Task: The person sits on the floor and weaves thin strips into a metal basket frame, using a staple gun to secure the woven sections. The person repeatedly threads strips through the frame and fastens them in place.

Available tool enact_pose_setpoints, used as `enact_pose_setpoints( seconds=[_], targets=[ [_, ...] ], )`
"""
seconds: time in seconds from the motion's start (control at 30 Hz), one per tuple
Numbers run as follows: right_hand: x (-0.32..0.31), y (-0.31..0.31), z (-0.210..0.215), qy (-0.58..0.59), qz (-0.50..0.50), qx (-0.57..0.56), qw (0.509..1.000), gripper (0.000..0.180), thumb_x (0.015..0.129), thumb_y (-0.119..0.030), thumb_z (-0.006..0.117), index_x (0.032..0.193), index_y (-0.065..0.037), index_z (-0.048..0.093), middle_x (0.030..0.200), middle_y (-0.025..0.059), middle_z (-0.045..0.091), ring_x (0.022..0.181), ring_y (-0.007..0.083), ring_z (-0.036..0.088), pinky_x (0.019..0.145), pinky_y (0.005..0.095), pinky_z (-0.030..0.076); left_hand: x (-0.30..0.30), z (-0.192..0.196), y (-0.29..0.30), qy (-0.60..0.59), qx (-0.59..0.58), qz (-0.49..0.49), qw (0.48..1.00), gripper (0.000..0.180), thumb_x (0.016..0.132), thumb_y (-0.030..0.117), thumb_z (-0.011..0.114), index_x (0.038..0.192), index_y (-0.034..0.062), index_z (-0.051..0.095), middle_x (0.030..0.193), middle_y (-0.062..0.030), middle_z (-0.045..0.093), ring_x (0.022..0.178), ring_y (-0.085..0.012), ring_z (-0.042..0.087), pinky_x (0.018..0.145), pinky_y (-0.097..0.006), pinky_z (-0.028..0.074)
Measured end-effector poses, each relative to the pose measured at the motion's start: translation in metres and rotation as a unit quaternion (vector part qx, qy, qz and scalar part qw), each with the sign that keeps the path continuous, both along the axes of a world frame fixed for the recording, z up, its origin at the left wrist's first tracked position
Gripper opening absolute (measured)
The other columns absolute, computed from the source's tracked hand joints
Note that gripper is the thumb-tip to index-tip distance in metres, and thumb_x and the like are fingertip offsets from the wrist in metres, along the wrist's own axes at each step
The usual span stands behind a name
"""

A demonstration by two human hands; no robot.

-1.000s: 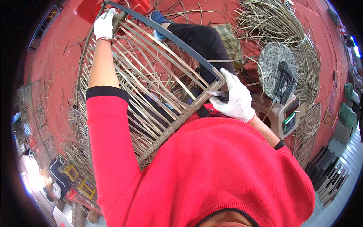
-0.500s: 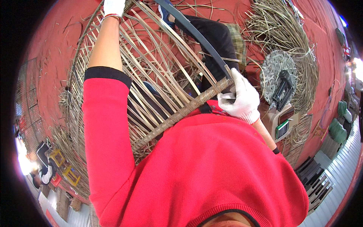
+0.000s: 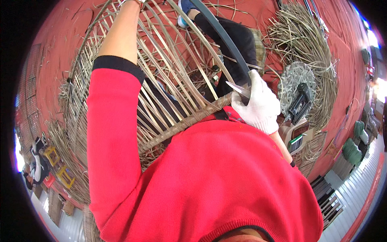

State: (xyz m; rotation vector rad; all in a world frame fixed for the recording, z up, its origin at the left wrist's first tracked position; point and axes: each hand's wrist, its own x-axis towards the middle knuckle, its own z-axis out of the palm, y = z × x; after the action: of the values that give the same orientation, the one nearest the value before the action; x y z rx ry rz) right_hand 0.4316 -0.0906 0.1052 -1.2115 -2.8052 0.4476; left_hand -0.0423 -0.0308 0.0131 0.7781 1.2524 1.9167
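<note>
My right hand (image 3: 258, 105), in a white knit glove, is closed around a tool with a pointed metal blade (image 3: 239, 88); the handle is hidden in the fist. It rests at the corner where a cane-wrapped bar (image 3: 193, 117) meets a dark curved frame piece (image 3: 225, 38). From that bar, pale woven strips (image 3: 177, 80) fan out toward the far side, and the piece lies across my lap. My left hand (image 3: 132, 1) reaches to the far end of the strips at the top edge, its fingers cut off by the picture's edge.
To the right lie a heap of loose strips (image 3: 298, 32), a round pile of grey pieces (image 3: 288, 80) and a black staple gun (image 3: 301, 103). Yellow stools (image 3: 64, 176) and another person (image 3: 38, 163) are at the far left. Red sheeting (image 3: 258, 12) covers the floor.
My left hand has moved farther away, mostly out of the picture. In my right hand the blade now points up and left above the bar's end.
</note>
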Motion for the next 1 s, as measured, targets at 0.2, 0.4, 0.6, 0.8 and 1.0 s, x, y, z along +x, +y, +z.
enact_pose_setpoints(
  seconds=[0.2,0.4,0.6,0.8,1.0],
  targets=[
    [-0.011,-0.005,0.009,-0.076,0.035,0.05,0.995,0.083,0.076,-0.03,0.074,0.141,0.011,0.042,0.101,0.0171,0.064,0.068,0.0302,0.07,0.056,0.0419,0.057,0.001,-0.005,0.002,0.057,-0.032,0.021,0.998,0.014,0.096,0.011,0.061,0.084,0.0038,0.063,0.075,-0.0078,0.062,0.066,-0.0212,0.063,0.064,-0.036,0.056],
    [-0.01,-0.007,0.011,-0.094,0.028,0.035,0.995,0.083,0.076,-0.02,0.072,0.147,0.008,0.038,0.104,0.023,0.068,0.076,0.0361,0.071,0.066,0.0452,0.058,0.004,0.004,0.001,0.232,-0.096,0.056,0.966,0.022,0.095,0.018,0.059,0.08,0.0041,0.066,0.071,-0.0067,0.064,0.063,-0.0192,0.063,0.06,-0.034,0.052],
    [0.005,0.003,0.007,-0.005,0.073,0.012,0.997,0.083,0.075,-0.01,0.069,0.15,0.006,0.036,0.105,0.0207,0.067,0.083,0.0349,0.07,0.071,0.0424,0.056,-0.001,-0.002,0.0,0.362,-0.141,0.112,0.914,0.029,0.095,0.027,0.06,0.081,0.0041,0.072,0.071,-0.009,0.068,0.065,-0.021,0.066,0.063,-0.036,0.053],
    [0.007,0.005,0.006,-0.03,0.087,0.006,0.996,0.091,0.071,-0.025,0.074,0.147,0.011,0.038,0.116,0.0255,0.065,0.084,0.0346,0.07,0.069,0.0418,0.058,-0.01,-0.01,0.006,0.597,-0.276,0.159,0.737,0.036,0.097,0.03,0.052,0.076,0.0082,0.073,0.074,-0.0124,0.071,0.071,-0.0286,0.069,0.068,-0.041,0.054],
    [0.005,0.005,0.005,-0.038,0.094,0.039,0.994,0.097,0.069,-0.032,0.076,0.146,0.013,0.038,0.11,0.0229,0.066,0.071,0.0309,0.07,0.062,0.0387,0.058,-0.007,-0.006,0.003,0.466,-0.237,0.166,0.836,0.045,0.096,0.052,0.058,0.089,0.0129,0.079,0.085,-0.0154,0.073,0.084,-0.0331,0.07,0.081,-0.045,0.052]
  ],
)
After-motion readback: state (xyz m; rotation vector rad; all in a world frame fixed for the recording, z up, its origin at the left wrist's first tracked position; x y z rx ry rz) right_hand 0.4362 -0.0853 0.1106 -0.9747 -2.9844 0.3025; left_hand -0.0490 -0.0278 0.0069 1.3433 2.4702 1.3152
